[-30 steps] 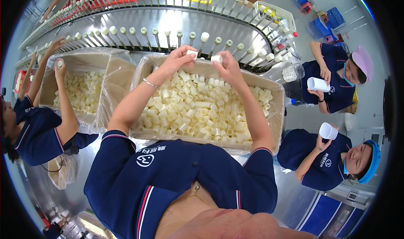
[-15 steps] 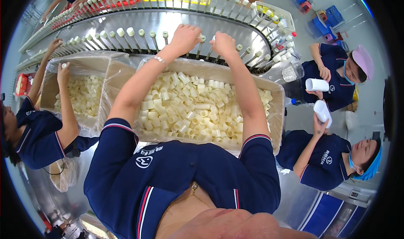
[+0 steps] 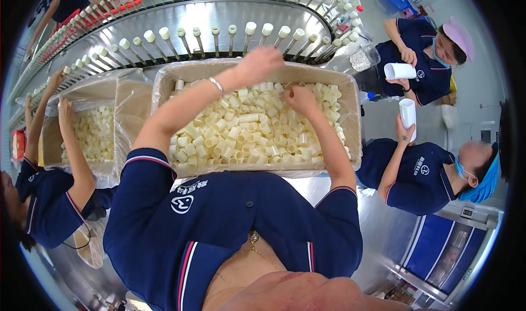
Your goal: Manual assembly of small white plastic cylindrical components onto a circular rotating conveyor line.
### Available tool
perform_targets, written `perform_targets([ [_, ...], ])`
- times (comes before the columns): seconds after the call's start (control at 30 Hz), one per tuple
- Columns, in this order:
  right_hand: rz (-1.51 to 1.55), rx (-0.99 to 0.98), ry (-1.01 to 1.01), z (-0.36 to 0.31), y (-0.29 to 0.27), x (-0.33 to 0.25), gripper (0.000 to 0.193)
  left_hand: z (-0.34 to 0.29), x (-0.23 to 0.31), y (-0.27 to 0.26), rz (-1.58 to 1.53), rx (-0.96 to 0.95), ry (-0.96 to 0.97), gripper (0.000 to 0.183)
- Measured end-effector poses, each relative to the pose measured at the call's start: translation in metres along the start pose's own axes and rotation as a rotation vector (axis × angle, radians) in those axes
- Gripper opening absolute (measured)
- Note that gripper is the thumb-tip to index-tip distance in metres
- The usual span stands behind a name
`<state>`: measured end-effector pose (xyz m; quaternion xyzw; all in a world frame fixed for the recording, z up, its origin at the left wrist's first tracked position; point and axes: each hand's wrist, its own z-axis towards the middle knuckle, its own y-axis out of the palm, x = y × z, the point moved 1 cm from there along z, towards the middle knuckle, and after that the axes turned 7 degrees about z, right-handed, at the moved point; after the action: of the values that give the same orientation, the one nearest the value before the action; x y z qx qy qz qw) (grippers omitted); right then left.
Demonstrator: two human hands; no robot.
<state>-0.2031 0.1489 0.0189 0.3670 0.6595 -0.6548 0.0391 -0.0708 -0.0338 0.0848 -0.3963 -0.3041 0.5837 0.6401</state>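
Note:
My left hand (image 3: 264, 64), smeared by motion, hangs over the far edge of a lined cardboard box (image 3: 164, 92); whether it holds anything is hidden. My right hand (image 3: 301, 98) reaches down among the short cream plastic tubes (image 3: 241, 138) heaped in that box. Its fingers are drawn together at the pile, and what lies between them cannot be made out. Just beyond the box, upright metal rods (image 3: 216, 41) line the edge of an oval steel conveyor (image 3: 181, 18). Several rods bear a cream or white plastic piece (image 3: 250, 28) on top.
A second lined box (image 3: 52, 141) of cream pieces stands at left, beside a co-worker (image 3: 49, 201). Two people at right hold white cylinders (image 3: 400, 70). A clear container of white bits (image 3: 361, 59) sits near the box's far right corner.
Both hands have come back from the rods. My right hand has dropped into the heap of tubes; my left has moved right and nearer, over the box edge. White pieces now top several rods there.

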Motion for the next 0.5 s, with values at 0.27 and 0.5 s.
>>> perform_targets([
  [0.27, 0.144, -0.250, -0.103, -0.006, 0.025, 0.021, 0.032, -0.061, 0.064, 0.097, -0.313, -0.502, -0.120, 0.024],
  [0.5, 0.704, -0.174, -0.041, -0.009, -0.009, -0.012, 0.018, -0.080, 0.040, 0.074, -0.510, -0.501, -0.319, 0.032],
])
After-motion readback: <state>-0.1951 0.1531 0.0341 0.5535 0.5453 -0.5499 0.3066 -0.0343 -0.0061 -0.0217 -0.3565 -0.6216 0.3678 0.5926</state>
